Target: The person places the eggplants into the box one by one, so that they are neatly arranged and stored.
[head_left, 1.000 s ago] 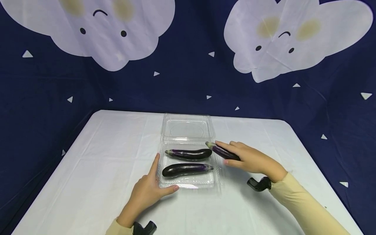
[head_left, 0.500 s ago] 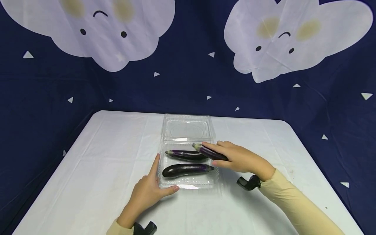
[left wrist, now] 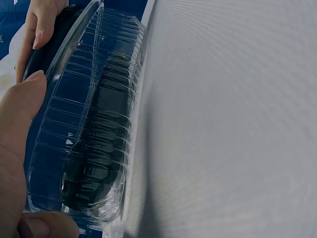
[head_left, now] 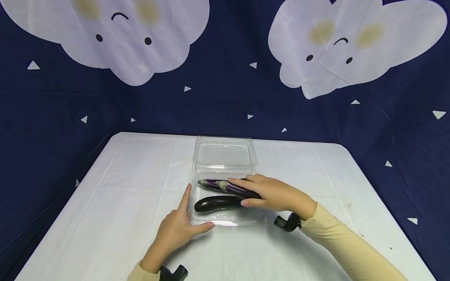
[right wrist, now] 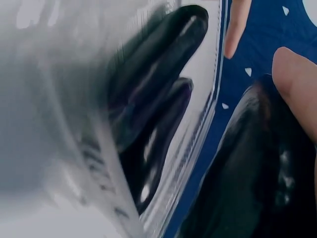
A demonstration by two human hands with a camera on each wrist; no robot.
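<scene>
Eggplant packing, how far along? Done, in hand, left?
Done: the far eggplant and near eggplant lie in the clear base. In hand: the right hand holds a third eggplant over the base; the left hand rests against its near left corner. Remaining, probably: releasing the third eggplant, then closing the lid, which lies open beyond.

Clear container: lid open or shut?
Open: the lid lies back beyond the base, not over it; the right hand holds an eggplant above two eggplants in the base.
</scene>
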